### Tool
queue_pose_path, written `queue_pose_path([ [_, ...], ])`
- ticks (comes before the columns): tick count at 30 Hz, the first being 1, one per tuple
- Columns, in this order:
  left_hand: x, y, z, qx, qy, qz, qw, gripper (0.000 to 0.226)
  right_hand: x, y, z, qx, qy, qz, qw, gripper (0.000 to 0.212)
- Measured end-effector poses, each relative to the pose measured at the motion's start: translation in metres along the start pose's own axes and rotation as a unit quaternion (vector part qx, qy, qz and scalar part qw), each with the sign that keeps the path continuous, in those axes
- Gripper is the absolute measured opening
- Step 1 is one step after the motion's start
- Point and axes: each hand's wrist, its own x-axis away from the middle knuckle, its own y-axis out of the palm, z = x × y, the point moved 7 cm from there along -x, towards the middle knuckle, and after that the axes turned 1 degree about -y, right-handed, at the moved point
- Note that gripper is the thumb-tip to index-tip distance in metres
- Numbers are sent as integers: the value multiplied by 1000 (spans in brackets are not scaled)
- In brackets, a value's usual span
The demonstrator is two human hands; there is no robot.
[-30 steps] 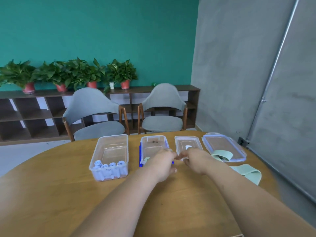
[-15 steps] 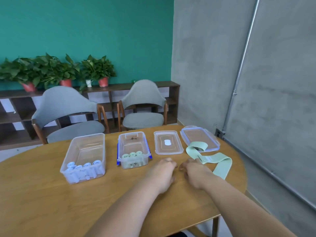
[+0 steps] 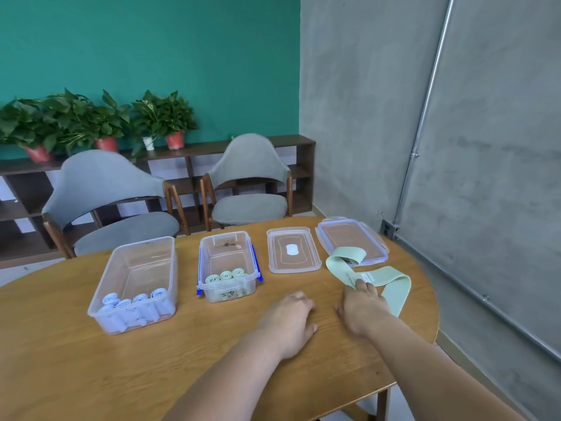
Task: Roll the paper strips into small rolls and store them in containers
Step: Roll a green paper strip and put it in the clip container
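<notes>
on the wooden table (image 3: 60,360), at 10 o'clock from the hands, a large clear container (image 3: 101,284) holds pale blue rolls (image 3: 133,299) at its near end. at 11 o'clock a smaller container (image 3: 202,262) with blue clips holds three green rolls (image 3: 226,275); dark marks on its front are unreadable. two lids lie flat, the small lid (image 3: 306,256) at 12 o'clock and the large lid (image 3: 349,235) at 1 o'clock. a green strip (image 3: 394,284) loops from the large lid to the right hand (image 3: 362,308), whose fingertips touch it by a white label (image 3: 368,276), print illegible; grasp cannot be told. left hand (image 3: 288,320) rests on the table, loosely curled, holding nothing.
</notes>
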Motion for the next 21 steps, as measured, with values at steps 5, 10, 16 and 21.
queue_pose_path([
  [5, 1, -3, -7, 0, -4, 3, 1000, 47, 3, -10, -7, 26, 0, 44, 999, 52],
  [10, 4, -9, -11, -6, -7, 12, 1000, 43, 13, -23, -28, 10, -45, 80, 996, 39],
  [16, 10, -21, -18, -20, -19, 27, 999, 37, 25, -33, -60, -45, -87, 112, 989, 24],
  [21, 21, -30, -29, -19, -26, 29, 999, 32, 33, -36, -78, -131, -130, 60, 981, 24],
])
